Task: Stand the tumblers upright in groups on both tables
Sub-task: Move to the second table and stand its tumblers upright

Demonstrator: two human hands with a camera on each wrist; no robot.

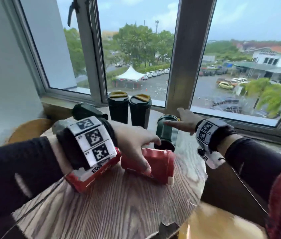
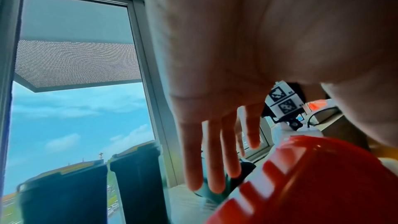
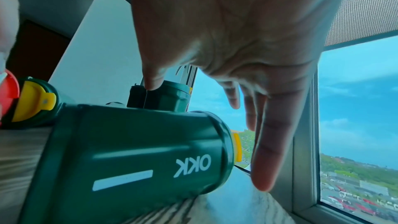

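Note:
On the round wooden table (image 1: 119, 204) two dark green tumblers (image 1: 118, 109) (image 1: 140, 111) with yellow lids stand upright by the window. A third green tumbler (image 1: 88, 111) lies on its side at the back left. A fourth green tumbler (image 1: 166, 133) (image 3: 140, 156) lies in the middle, and my right hand (image 1: 184, 119) (image 3: 237, 91) hovers over it with fingers straight and spread. Two red tumblers lie in front: one (image 1: 93, 171) under my left wrist, the other (image 1: 158, 164) (image 2: 312, 185) beneath my left hand (image 1: 136, 144) (image 2: 215, 125), whose fingers are straight.
The window sill (image 1: 239, 128) and the window frame post (image 1: 179, 75) stand right behind the tumblers. A yellowish wooden surface (image 1: 214, 221) shows low at the front right, another (image 1: 29, 128) at the left behind the table. A white wall (image 1: 6, 75) closes the left side.

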